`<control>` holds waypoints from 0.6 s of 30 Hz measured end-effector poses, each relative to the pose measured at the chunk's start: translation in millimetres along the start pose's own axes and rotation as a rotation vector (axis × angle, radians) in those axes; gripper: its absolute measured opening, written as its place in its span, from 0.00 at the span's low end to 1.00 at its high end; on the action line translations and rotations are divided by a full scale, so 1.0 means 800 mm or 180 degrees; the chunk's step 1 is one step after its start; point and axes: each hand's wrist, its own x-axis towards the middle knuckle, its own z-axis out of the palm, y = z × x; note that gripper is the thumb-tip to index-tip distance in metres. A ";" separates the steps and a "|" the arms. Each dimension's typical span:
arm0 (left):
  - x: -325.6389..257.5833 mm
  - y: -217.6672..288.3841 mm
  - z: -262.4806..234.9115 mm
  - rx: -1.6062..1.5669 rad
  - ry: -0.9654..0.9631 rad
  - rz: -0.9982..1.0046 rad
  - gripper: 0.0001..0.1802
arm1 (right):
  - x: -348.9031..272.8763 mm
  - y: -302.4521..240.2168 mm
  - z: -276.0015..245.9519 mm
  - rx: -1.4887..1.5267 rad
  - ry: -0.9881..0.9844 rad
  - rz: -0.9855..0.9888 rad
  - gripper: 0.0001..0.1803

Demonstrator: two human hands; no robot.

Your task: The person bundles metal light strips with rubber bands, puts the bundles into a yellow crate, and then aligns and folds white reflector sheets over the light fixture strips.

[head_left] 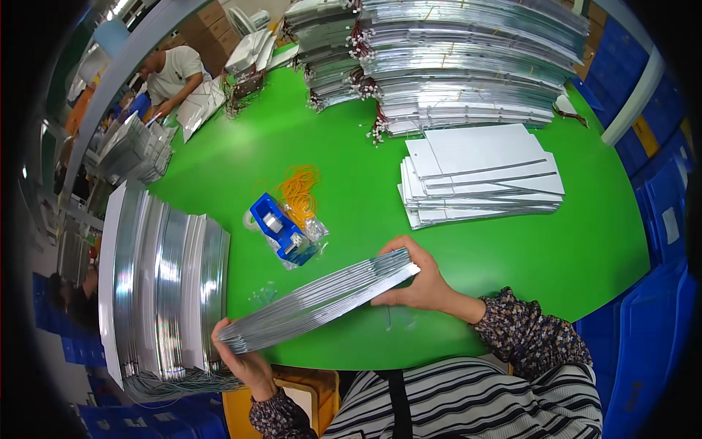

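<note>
Between both hands I hold a stack of thin panels point(318, 304), its silvery edges facing up and its sheets slightly fanned. My left hand point(245, 360) grips the lower left end near the table's front edge. The upper right end is pinched by my right hand point(418, 282), fingers on the far side and thumb on the near side. The stack is tilted above the green table point(351, 190). Close to my left hand stand thick bundles of similar panels point(172, 285) with dark wires at their base. White panels point(479, 172) with grey strips lie piled beyond my right hand.
A blue tape dispenser point(281, 230) sits mid-table beside orange rubber bands point(298, 192). Tall stacks of panels point(468, 62) with wire ends line the far side. Another person point(179, 77) works at the far left. Blue bins point(651, 329) stand along the right.
</note>
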 end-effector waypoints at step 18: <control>0.036 0.061 0.158 0.3928 -0.2948 0.1464 0.33 | 0.071 0.021 -0.005 0.1670 -0.1036 0.0206 0.30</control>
